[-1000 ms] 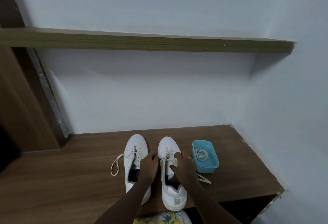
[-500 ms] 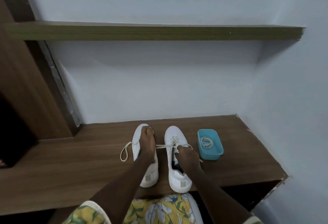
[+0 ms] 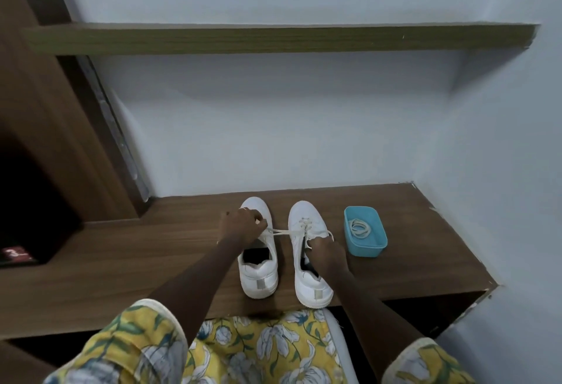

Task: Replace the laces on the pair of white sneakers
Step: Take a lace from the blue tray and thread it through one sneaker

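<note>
Pale blue-grey wall (image 3: pixel 273 128) fills most of the frame, crossed in its upper part by a long olive-brown wooden shelf (image 3: pixel 273 38). Below it a brown wood-grain table (image 3: pixel 121 262) spans the lower half, and your yellow floral garment (image 3: pixel 258 350) covers the bottom edge. At lower centre the pair of white low-top sneakers stands side by side on the table, toes towards the wall: the left sneaker (image 3: pixel 258 280) and the right sneaker (image 3: pixel 313 289), near each other but not touching. Just right of them sits a small turquoise plastic tub (image 3: pixel 365 249). Your hands are apart. Your left hand (image 3: pixel 240 227) is over the front of the left sneaker, fingers curled, pinching a flat cream shoelace (image 3: pixel 284 232) that runs taut across the gap to the right sneaker's eyelets. Your right hand (image 3: pixel 327 251) grips the right sneaker at the edge of its opening. A coiled cream lace (image 3: pixel 360 228) lies inside the tub.
</note>
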{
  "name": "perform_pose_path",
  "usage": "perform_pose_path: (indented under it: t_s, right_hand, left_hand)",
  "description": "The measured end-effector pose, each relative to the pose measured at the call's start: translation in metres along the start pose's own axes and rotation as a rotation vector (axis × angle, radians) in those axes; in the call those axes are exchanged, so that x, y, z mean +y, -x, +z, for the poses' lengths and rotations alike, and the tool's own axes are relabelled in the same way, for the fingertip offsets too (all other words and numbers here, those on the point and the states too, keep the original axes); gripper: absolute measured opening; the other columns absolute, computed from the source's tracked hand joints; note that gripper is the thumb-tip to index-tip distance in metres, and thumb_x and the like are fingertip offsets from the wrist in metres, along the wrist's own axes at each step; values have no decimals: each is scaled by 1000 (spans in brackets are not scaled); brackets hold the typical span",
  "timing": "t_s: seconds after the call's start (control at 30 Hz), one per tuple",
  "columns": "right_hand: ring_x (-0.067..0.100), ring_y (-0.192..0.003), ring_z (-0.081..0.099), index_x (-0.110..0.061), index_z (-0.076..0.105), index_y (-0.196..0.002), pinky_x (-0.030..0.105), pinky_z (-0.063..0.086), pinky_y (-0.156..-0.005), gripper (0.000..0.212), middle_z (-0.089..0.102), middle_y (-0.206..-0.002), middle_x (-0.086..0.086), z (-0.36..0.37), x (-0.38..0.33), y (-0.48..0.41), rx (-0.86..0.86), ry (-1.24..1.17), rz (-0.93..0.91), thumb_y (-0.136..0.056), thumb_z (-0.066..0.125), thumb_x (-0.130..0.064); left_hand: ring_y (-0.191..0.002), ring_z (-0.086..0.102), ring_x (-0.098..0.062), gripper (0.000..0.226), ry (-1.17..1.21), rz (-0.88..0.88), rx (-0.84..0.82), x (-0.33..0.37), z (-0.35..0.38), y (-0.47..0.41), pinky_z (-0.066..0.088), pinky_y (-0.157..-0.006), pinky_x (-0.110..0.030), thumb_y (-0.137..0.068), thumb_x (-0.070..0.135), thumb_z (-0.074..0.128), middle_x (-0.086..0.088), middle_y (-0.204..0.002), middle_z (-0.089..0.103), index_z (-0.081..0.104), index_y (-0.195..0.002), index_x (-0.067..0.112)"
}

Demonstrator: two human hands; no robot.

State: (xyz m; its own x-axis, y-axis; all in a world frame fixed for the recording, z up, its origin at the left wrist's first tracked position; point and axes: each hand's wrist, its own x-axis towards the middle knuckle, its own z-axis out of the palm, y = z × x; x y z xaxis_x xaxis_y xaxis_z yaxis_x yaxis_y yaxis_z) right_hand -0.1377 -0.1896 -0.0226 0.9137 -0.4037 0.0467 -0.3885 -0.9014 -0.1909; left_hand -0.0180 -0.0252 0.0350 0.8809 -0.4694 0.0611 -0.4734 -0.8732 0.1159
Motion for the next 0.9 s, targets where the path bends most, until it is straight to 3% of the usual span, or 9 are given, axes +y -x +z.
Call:
perform_pose_path:
  t_s: [0.1, 0.2, 0.3, 0.47, 0.63, 0.77, 0.9]
  right_hand:
    - [24, -103, 62, -14, 64, -109, 29, 49, -81, 27, 67, -108, 7, 1, 0, 1, 8, -2, -20, -97, 41, -22]
    - [25, -103, 62, -14, 63, -111, 31, 50, -82, 26, 66, -109, 7, -1, 0, 1, 0, 8, -33, -97, 42, -20]
    - [24, -100, 63, -14, 63, -111, 31, 50, -79, 25, 67, -108, 7, 0, 0, 0, -3, 10, -39, -98, 42, -20]
    - [25, -96, 65, -13, 66, -107, 29, 49, -75, 25, 69, -103, 8, 2, 1, -1, -6, -58, -2, -96, 45, -21]
    - [27, -98, 65, -12, 68, -107, 28, 49, -78, 26, 69, -105, 9, 2, -1, 0, -10, -114, 25, -96, 46, -20]
    - [26, -98, 65, -13, 68, -109, 28, 50, -79, 26, 69, -107, 8, 1, -2, 1, -13, -138, 33, -96, 46, -20]
    - [24, -98, 65, -15, 67, -111, 29, 52, -81, 28, 69, -108, 6, 0, -2, 2, -12, -152, 37, -96, 47, -25]
  left_hand:
    - [-119, 48, -15, 33, -91, 108, -26, 26, 11, 3, 22, -109, -44, -96, 40, 39, 4, -114, 63, 65, -112, 29]
    - [-129, 39, -14, 32, -73, 157, -123, 47, 21, 4, 8, -112, -55, -97, 43, 40, 3, -121, 58, 62, -117, 31]
    - [-129, 38, -14, 31, -20, 144, -180, 59, 27, 4, 10, -109, -59, -97, 41, 41, 3, -122, 58, 60, -121, 35]
    - [-114, 47, -17, 24, 85, -12, -172, 55, 19, 1, 18, -104, -56, -92, 30, 47, 1, -103, 63, 70, -99, 28]
    - [-108, 47, -17, 16, -96, -93, -165, 31, -1, 0, 21, -102, -47, -89, 24, 43, 6, -85, 54, 58, -86, 21]
    - [-118, 38, -24, 18, -345, -122, -65, 22, -12, -3, 19, -106, -49, -91, 21, 44, 3, -98, 62, 61, -93, 23]
    - [-120, 35, -29, 22, -541, -109, -71, 27, -11, -6, 18, -109, -48, -91, 25, 45, 3, -103, 61, 64, -102, 24]
